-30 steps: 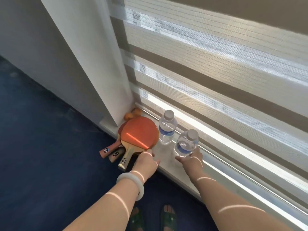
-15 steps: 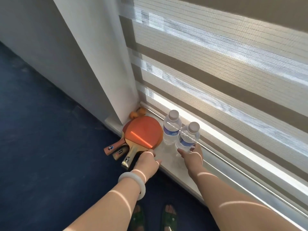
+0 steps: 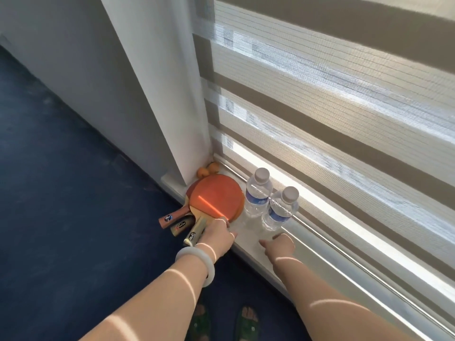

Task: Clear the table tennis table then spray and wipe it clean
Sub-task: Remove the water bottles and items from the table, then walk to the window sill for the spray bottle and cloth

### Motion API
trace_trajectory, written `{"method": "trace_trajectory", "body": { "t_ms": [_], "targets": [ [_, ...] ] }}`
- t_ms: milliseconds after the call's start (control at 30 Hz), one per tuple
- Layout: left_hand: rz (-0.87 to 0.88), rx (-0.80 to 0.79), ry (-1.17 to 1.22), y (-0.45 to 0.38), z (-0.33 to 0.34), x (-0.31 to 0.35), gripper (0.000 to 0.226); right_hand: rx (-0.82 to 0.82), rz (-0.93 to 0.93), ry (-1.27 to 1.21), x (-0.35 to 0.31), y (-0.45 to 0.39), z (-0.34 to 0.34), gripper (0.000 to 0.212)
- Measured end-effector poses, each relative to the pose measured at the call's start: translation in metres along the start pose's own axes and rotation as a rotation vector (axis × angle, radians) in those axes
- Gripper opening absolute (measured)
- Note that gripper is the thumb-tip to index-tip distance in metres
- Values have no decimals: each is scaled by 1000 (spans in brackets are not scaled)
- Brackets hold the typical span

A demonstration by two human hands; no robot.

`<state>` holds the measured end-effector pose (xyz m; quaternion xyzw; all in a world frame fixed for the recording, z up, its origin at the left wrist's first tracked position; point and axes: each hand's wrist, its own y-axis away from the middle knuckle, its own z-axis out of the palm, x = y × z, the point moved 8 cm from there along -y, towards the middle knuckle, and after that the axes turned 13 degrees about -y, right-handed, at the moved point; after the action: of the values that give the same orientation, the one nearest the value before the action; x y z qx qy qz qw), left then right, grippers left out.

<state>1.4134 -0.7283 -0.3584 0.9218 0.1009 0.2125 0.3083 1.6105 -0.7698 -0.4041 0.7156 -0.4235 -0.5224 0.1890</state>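
Right hand (image 3: 279, 245) having let go of the nearer bottle (image 3: 280, 209), now hanging loose just below it, left hand (image 3: 216, 236) resting fingers-down on paddle stack (image 3: 216, 198), lower centre of frame

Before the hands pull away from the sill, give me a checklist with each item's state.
1. Near water bottle upright on the sill: ok.
2. Far water bottle upright, capped: ok.
3. Right hand free of the bottles: ok, a gap shows.
4. Paddles fully on the sill: not ok, handles overhang the edge.
5. Left hand off the paddles: not ok, fingers at the top paddle's handle.
6. Orange balls wedged in the corner: ok.
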Motion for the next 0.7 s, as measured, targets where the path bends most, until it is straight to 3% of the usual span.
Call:
{"method": "trace_trajectory", "body": {
  "t_ms": [200,333,700],
  "targets": [
    [-11,73,-27,8,-42,-12,27,-144,-129,1,-52,33,45,28],
    [-84,113,-5,22,-78,-42,29,-240,-350,60,-102,69,79,23],
    [-218,573,125,106,-276,-221,36,-528,-859,320,-265,241,247,29]
  ]
}}
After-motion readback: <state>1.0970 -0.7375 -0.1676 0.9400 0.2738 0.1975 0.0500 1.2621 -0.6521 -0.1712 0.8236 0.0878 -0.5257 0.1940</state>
